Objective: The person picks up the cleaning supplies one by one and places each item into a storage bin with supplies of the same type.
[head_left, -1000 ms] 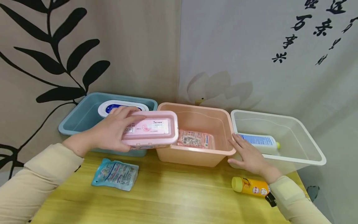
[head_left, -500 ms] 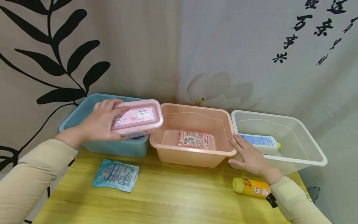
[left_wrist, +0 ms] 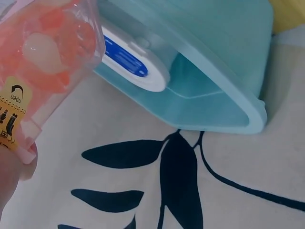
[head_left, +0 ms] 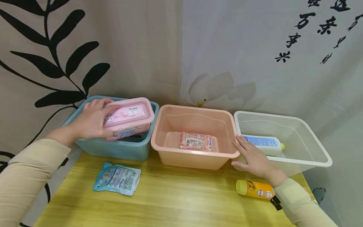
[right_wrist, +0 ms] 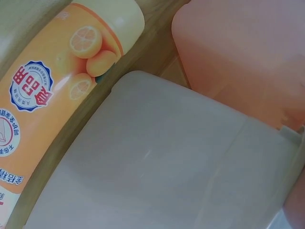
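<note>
left hand [head_left: 90,121] grips pink box [head_left: 129,116] above blue bin [head_left: 116,150].

Your left hand [head_left: 92,121] hides one end of the pink rectangular plastic box [head_left: 130,113]; the right wrist view cuts off the yellow-capped orange plastic bottle [right_wrist: 59,78]; you can't read the small print on the flat teal plastic pouch [head_left: 117,179].

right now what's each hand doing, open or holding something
Left hand: holding the pink box over the blue bin.
Right hand: open, resting at the white bin's rim.
</note>
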Action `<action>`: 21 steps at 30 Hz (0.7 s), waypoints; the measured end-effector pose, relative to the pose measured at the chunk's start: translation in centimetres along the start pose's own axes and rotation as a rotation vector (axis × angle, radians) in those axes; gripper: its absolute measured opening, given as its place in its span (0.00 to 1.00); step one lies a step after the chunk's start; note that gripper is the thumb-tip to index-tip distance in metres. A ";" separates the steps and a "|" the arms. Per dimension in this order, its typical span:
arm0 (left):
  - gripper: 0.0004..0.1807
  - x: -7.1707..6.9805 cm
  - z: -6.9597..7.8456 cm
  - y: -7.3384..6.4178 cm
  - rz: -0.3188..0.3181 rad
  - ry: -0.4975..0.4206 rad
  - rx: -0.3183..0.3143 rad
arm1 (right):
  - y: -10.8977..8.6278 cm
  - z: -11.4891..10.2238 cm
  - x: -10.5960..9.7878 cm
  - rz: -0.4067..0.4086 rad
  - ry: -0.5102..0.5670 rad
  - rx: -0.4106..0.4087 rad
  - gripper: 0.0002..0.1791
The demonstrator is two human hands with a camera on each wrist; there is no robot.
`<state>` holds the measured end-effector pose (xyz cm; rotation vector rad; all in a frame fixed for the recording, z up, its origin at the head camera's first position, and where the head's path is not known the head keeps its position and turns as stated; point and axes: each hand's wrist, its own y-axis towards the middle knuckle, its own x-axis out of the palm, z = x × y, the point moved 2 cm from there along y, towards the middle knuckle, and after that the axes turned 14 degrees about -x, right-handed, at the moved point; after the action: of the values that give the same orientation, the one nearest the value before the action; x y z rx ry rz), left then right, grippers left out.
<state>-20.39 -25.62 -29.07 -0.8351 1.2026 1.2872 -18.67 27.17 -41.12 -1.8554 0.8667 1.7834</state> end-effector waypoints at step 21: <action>0.46 -0.1 -0.4 2.4 -0.162 0.129 -0.041 | 0.1 0.1 0.0 -0.010 -0.002 0.012 0.46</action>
<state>-22.79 -25.63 -28.64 -1.0364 1.1870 1.1436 -18.78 27.19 -41.15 -1.8471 0.8634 1.7699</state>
